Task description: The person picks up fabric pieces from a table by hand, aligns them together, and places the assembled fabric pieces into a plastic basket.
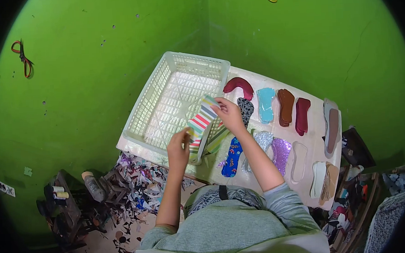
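Note:
A striped cut piece (202, 119), with white, red, grey and green bands, stretches between my two hands over the near right side of a white plastic basket (133, 125). My right hand (229, 116) pinches its upper end between thumb and fingers. At the lower end, my left hand (179, 148) is closed on the piece's left edge. Another striped piece (218, 139) lies on the table beside the basket, partly hidden. Close to my right forearm lie a black-and-white patterned stack (246, 108) and a blue printed stack (232, 158).
Cut stacks cover the table's right side: maroon (302, 116), brown (285, 107), light blue (266, 105), purple glitter (282, 153) and tan (329, 181). Scissors (23, 58) hang on the green wall. Scraps (144, 189) heap on the floor at left, near a bottle (93, 185).

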### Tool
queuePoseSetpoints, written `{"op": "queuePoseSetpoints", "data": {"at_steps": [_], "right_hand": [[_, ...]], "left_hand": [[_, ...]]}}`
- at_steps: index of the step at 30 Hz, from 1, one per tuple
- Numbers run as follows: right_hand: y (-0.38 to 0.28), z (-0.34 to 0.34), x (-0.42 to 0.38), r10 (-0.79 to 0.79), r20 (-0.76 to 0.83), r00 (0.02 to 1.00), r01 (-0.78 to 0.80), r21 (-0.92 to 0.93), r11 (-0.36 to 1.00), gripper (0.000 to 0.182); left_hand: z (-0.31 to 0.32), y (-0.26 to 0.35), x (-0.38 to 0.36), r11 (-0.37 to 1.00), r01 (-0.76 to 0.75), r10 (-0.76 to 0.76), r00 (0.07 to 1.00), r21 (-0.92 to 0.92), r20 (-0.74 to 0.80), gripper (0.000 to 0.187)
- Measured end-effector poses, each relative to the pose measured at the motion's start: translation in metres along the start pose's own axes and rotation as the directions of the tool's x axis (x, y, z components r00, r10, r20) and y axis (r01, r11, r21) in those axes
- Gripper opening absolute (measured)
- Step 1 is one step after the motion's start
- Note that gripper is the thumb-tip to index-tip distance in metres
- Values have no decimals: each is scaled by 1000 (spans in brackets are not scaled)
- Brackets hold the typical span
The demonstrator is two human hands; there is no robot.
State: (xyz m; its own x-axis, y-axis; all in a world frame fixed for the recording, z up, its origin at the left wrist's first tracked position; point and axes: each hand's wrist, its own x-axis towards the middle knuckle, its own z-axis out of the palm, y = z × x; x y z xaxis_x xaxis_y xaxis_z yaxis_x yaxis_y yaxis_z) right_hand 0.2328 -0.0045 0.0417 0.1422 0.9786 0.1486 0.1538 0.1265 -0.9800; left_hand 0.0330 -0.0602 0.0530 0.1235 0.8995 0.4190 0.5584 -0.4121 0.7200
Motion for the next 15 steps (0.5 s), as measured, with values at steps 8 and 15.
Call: {"op": "queuePoseSetpoints", "data": {"at_steps": [8, 15], "right_hand": [[18, 46, 38, -163, 278, 947, 274, -427, 862, 17], [31, 61, 41, 22, 358, 933, 293, -795, 531, 13]], "left_hand": [[12, -86, 15, 966, 256, -256, 945, 27, 201, 45], [22, -94, 19, 802, 435, -587, 703, 410, 403, 38]]}}
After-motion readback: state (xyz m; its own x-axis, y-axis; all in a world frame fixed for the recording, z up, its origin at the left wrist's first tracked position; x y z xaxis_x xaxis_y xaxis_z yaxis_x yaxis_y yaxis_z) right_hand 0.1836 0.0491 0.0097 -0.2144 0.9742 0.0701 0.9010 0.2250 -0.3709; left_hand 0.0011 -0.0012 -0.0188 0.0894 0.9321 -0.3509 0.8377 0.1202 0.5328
